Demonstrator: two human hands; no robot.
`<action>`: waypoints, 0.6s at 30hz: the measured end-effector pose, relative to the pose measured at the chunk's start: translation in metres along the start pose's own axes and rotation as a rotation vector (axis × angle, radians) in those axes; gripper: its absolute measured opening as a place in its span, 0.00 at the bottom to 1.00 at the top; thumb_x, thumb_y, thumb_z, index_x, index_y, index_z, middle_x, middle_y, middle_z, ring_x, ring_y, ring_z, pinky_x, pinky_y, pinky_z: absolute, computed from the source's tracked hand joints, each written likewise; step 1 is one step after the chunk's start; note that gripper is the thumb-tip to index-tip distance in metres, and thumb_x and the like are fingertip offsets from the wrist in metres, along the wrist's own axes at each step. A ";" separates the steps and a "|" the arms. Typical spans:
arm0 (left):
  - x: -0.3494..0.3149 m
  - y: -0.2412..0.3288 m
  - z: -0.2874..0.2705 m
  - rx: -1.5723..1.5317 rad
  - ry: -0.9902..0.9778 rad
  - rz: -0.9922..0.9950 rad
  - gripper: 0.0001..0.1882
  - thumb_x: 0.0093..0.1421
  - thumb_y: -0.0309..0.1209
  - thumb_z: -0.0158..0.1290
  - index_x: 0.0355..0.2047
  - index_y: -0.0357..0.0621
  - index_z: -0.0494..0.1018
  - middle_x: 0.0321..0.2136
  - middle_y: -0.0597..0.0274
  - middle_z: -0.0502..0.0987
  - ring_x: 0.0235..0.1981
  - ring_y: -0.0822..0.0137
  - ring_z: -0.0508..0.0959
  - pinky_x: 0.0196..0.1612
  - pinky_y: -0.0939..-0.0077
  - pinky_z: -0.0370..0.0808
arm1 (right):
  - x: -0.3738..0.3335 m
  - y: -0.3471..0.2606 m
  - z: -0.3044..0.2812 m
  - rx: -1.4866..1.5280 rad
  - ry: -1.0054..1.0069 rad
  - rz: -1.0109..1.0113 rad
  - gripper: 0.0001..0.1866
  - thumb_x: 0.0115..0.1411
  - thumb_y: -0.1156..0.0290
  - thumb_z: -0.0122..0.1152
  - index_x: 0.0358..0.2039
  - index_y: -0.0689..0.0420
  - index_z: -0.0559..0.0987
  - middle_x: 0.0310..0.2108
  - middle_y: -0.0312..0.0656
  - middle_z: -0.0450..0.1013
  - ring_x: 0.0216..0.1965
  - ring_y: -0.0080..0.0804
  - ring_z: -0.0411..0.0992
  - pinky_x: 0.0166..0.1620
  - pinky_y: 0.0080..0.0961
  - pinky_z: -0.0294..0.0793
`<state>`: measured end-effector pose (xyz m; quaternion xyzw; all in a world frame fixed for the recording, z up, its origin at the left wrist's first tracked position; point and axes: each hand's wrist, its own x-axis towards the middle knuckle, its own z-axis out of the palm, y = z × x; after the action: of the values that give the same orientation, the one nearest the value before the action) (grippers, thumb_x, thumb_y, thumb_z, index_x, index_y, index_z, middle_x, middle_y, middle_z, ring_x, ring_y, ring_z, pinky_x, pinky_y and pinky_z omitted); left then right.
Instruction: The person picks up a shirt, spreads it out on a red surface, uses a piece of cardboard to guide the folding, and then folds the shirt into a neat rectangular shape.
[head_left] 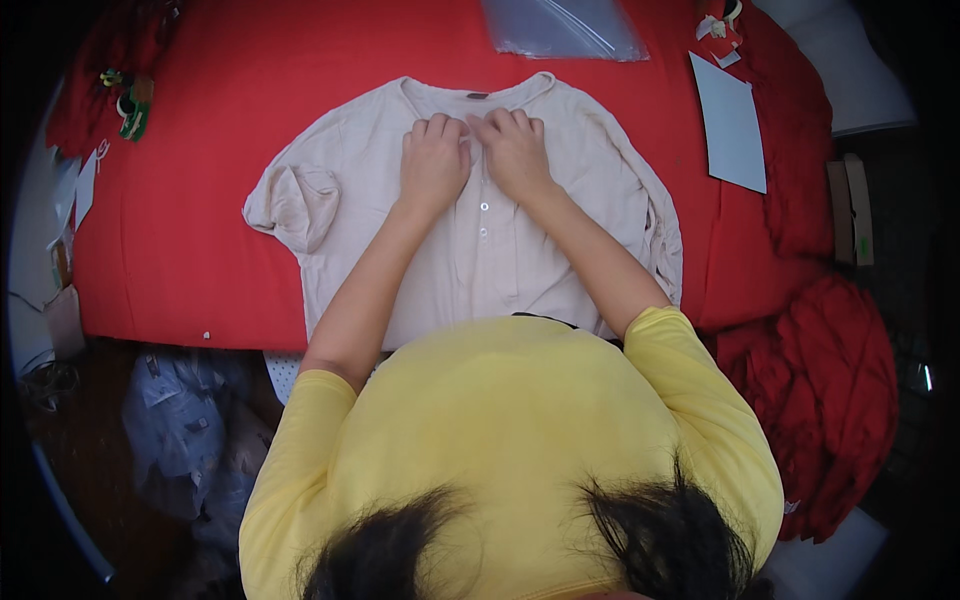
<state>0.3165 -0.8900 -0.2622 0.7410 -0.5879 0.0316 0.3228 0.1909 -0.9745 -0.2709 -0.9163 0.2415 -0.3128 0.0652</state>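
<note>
A pale beige blouse (370,240) lies spread front side up on a red-covered table, its neckline away from me. Small light buttons run down its front placket. My left hand (436,165) and my right hand (513,155) meet at the top of the placket, just below the neckline. Fingers of both hands are curled and closed on the blouse's two front edges. The left sleeve end is bunched up, while the right sleeve lies along the blouse's side. What sits between my fingertips is mostly hidden.
Clear plastic bags (565,28) lie at the far edge. A white card (728,125) rests at the right, with a tape roll (733,12) beyond it. Another tape roll (125,103) is at the far left. Red cloth (815,400) hangs off the right side; plastic-wrapped bundles (180,420) are below left.
</note>
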 end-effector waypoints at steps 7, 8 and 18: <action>-0.059 0.023 -0.041 -0.090 -0.174 0.125 0.24 0.55 0.39 0.56 0.53 0.51 0.70 0.54 0.57 0.67 0.57 0.52 0.64 0.59 0.49 0.58 | -0.034 -0.014 -0.028 0.373 -0.098 0.226 0.08 0.53 0.73 0.60 0.35 0.53 0.80 0.31 0.36 0.71 0.38 0.36 0.69 0.42 0.34 0.62; -0.068 0.022 -0.042 0.022 -0.210 0.099 0.27 0.55 0.43 0.55 0.56 0.56 0.67 0.58 0.57 0.63 0.60 0.51 0.60 0.61 0.45 0.53 | -0.044 -0.019 -0.026 0.334 -0.082 0.189 0.07 0.53 0.73 0.61 0.34 0.53 0.79 0.31 0.36 0.71 0.37 0.37 0.69 0.42 0.34 0.63; -0.083 0.014 -0.042 0.188 -0.433 -0.020 0.43 0.50 0.59 0.56 0.66 0.68 0.56 0.69 0.58 0.45 0.70 0.47 0.40 0.63 0.32 0.33 | -0.044 -0.018 -0.017 0.176 -0.039 0.054 0.01 0.55 0.72 0.60 0.28 0.53 0.77 0.30 0.37 0.71 0.36 0.38 0.69 0.42 0.36 0.62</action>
<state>0.2928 -0.7996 -0.2584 0.7630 -0.6307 -0.0769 0.1190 0.1572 -0.9371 -0.2765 -0.9061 0.2364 -0.3130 0.1583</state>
